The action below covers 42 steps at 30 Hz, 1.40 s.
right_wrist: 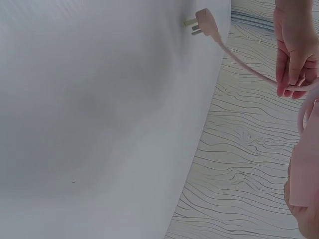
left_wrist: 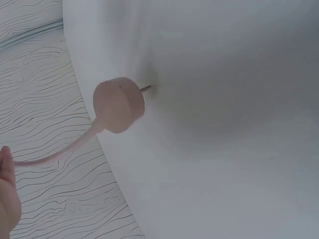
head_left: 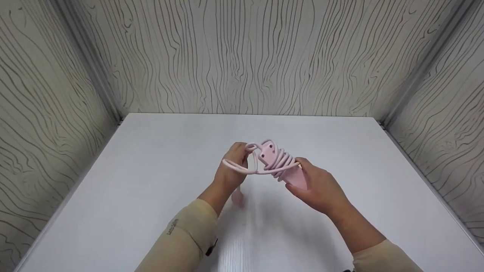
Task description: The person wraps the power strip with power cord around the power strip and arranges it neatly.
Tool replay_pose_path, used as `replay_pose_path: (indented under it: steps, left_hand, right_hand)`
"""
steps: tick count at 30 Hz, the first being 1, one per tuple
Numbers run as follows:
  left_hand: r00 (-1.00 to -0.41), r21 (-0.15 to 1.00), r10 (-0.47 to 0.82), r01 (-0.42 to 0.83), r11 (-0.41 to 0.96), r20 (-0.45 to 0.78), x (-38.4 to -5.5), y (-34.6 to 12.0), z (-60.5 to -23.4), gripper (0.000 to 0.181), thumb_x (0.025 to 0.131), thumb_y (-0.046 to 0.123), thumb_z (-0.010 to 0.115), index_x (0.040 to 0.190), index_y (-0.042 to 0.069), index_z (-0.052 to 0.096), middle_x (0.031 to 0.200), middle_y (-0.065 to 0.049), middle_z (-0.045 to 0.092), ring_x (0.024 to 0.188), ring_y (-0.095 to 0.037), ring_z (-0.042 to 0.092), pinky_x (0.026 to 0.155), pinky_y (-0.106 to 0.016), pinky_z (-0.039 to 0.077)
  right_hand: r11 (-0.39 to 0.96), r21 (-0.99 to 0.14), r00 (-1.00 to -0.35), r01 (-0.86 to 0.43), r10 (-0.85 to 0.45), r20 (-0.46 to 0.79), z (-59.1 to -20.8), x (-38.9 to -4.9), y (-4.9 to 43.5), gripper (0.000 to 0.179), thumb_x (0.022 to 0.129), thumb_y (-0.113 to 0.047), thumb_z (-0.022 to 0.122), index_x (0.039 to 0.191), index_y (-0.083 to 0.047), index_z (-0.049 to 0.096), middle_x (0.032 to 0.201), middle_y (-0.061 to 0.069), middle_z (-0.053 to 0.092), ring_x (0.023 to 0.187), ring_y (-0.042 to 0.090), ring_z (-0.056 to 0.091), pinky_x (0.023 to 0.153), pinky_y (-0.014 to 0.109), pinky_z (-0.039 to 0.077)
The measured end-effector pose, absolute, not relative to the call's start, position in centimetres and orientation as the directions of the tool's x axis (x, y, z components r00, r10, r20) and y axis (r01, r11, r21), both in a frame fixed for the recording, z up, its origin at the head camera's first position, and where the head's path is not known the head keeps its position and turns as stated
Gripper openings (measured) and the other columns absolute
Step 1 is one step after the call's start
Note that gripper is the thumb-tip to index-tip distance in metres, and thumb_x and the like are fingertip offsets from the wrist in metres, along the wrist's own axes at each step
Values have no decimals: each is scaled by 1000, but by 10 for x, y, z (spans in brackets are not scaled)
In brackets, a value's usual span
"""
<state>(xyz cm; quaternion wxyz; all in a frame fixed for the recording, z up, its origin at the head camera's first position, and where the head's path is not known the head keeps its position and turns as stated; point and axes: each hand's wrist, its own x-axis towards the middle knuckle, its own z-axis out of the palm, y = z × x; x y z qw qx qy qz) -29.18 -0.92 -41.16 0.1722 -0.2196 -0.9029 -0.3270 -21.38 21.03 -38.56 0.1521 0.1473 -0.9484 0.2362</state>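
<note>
My right hand [head_left: 321, 187] grips the lower end of a pink power strip [head_left: 297, 176], raised over the white table. Several turns of its pale pink cord [head_left: 281, 161] wrap around the strip's upper part, and a loose loop stretches left. Between thumb and fingers, my left hand [head_left: 231, 166] pinches the cord, as the right wrist view shows. Below that hand dangles the cord's plug [left_wrist: 117, 105], its metal prongs [right_wrist: 191, 26] pointing away from the cord. In the right wrist view the strip [right_wrist: 305, 164] is cut off by the frame edge.
Under both hands lies a white tabletop [head_left: 170, 151]. Wood-grain panels [head_left: 242, 56] stand behind it and at both sides, with grey metal posts [head_left: 89, 60] at the corners.
</note>
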Motion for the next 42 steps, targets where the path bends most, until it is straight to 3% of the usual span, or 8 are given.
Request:
replay_pose_path:
  steps: [6, 14, 22, 27, 31, 35, 39, 42]
  left_hand:
    - [-872, 541, 274, 470, 697, 404, -296, -10, -401, 26, 92, 5, 49, 116, 16, 51, 123, -2, 50, 114, -15, 52, 92, -26, 43]
    - [-886, 546, 160, 401, 735, 435, -305, -24, -400, 10, 92, 4, 48, 100, 11, 48, 103, -3, 51, 94, -15, 54, 82, -26, 47]
    - [-882, 672, 83, 412, 615, 465, -307, -30, -392, 11, 91, -1, 43, 83, 6, 45, 117, -12, 53, 117, -23, 50, 93, -30, 42]
    - [-866, 795, 296, 491, 355, 403, -295, -30, -382, 15, 83, -5, 41, 76, 7, 44, 124, -9, 52, 120, -20, 48, 95, -34, 41]
    - [-746, 824, 596, 515, 235, 296, -281, -30, -380, 10, 82, 9, 45, 78, 7, 53, 127, -3, 49, 119, -18, 44, 93, -38, 40]
    - [-641, 718, 736, 617, 324, 219, -273, -27, -390, 30, 88, 34, 56, 70, 9, 61, 127, 1, 49, 119, -14, 43, 92, -33, 41]
    - [-597, 482, 792, 736, 475, 131, -268, -27, -406, 35, 79, 37, 69, 56, 16, 54, 129, 6, 46, 110, -8, 48, 82, -22, 42]
    - [-604, 281, 795, 774, 568, 57, -266, -28, -423, 32, 79, 40, 69, 57, 19, 57, 129, 6, 47, 95, -8, 53, 73, -19, 43]
  right_hand:
    - [844, -367, -875, -391, -218, 433, -386, -212, 217, 53, 72, -26, 73, 119, -13, 52, 79, 0, 59, 64, 13, 49, 56, 32, 41]
    - [878, -255, -858, -405, -269, 437, -394, -210, 224, 55, 71, -30, 74, 119, -12, 52, 82, 1, 61, 64, 14, 51, 57, 33, 44]
    - [942, -89, -920, -324, -292, 262, -412, -210, 229, 57, 72, -38, 71, 119, -12, 52, 83, 0, 60, 58, 13, 45, 53, 31, 39]
    - [958, -23, -940, -285, -275, 200, -421, -214, 226, 58, 73, -39, 68, 120, -9, 52, 87, 6, 62, 59, 17, 48, 53, 34, 42]
    - [978, -20, -968, -209, -204, 143, -424, -220, 228, 58, 76, -39, 65, 120, -5, 50, 86, 9, 62, 59, 20, 50, 53, 36, 43]
    - [991, -88, -988, -103, -92, 124, -422, -226, 235, 56, 78, -37, 64, 118, -1, 49, 80, 11, 60, 56, 21, 49, 50, 36, 41]
    - [981, -192, -992, -25, -1, 125, -420, -233, 246, 55, 80, -35, 63, 116, 3, 47, 82, 15, 62, 59, 22, 52, 49, 37, 41]
    - [963, -268, -992, 22, 54, 113, -418, -236, 256, 55, 82, -36, 61, 114, 5, 46, 80, 14, 61, 60, 23, 53, 49, 36, 40]
